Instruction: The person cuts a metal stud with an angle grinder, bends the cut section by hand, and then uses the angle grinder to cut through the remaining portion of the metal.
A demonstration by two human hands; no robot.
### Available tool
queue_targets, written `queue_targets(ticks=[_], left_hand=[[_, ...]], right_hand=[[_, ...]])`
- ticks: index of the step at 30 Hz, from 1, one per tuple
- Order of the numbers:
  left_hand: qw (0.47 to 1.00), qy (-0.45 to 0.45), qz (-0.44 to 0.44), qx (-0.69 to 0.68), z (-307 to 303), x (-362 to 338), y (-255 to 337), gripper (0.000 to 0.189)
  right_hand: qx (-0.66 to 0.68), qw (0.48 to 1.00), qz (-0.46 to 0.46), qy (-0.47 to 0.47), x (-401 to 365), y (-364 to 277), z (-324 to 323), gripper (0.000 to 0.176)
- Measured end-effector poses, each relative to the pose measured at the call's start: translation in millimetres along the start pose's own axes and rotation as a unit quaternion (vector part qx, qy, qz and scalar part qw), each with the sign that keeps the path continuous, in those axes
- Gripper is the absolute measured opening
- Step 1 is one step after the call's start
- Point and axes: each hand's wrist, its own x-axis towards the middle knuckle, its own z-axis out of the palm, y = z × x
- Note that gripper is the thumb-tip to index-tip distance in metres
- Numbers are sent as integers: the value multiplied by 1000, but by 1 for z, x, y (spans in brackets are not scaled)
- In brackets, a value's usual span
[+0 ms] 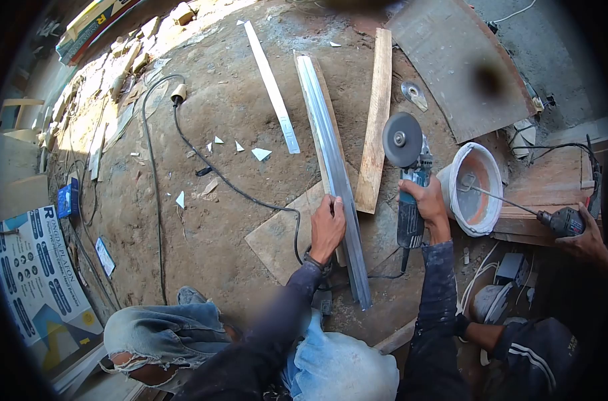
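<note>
My right hand (429, 202) is wrapped around the body of an angle grinder (411, 217). The grinder's dark cutting disc (401, 138) faces up, to the right of a wooden plank (375, 127). Long silvery metal profiles (336, 167) lie side by side, partly over another board, running from the far middle towards my knees. My left hand (327, 228) grips their left edge, fingers closed against the metal. Left of them, a flat white strip (272, 87) rests on the ground. Behind the grinder lies a loose disc (413, 91).
At right, another person's hand (584, 235) holds a drill (563, 220) whose mixing rod reaches into a white-rimmed bucket (494, 208). A black cable (237, 194) winds across the dirt at left. White scraps (261, 154) and a large panel (461, 67) lie around.
</note>
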Motion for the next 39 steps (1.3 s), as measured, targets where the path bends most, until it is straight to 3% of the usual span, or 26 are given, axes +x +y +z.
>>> queue_targets(ticks=[11, 39], left_hand=[[1000, -3, 0, 24, -6, -3, 6, 27], [999, -28, -7, 20, -6, 6, 1, 27]], right_hand=[[-131, 989, -47, -47, 1, 30, 32, 49], [-126, 988, -55, -67, 8, 35, 50, 49]])
